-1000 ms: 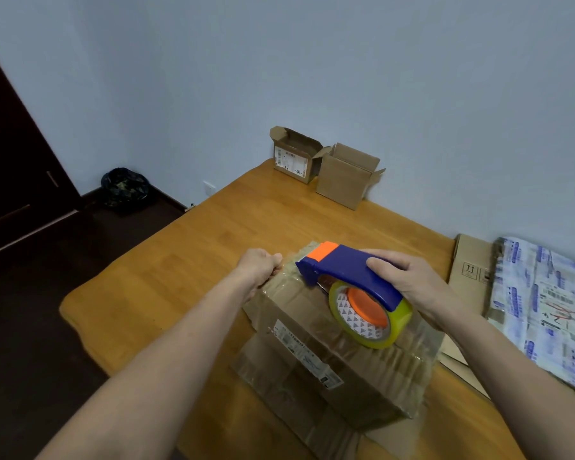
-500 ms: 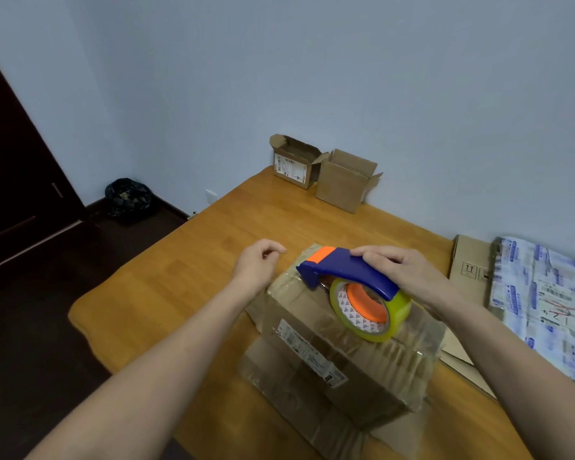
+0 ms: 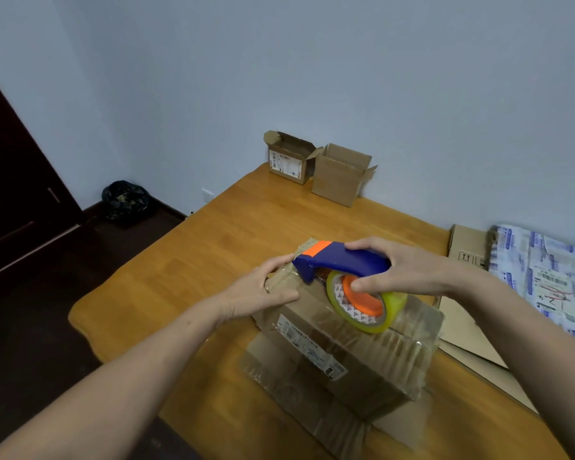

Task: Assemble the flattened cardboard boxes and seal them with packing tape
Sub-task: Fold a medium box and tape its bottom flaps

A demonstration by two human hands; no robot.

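While the right hand [image 3: 409,270] grips the blue dispenser [image 3: 346,260] by its handle, thumb against the orange hub of the tape roll [image 3: 365,305], the left hand [image 3: 263,290] lies flat on the box [image 3: 339,356], fingers loosely spread, clasping nothing. Hands close, not touching; the dispenser's nose sits between them. Left fingertips reach just beside that nose, at the box's far corner. Box lies under both hands, top shiny with tape, white label on the near side. It rests on a flat cardboard sheet [image 3: 279,370] on the table [image 3: 186,277]. Beyond the hands, by the wall: two small boxes [image 3: 289,157], flaps up, touching. Right of the right hand: flat carton [image 3: 468,247], printed wrap [image 3: 551,277]. Far left of the left hand, on the floor: dark bag [image 3: 125,200].
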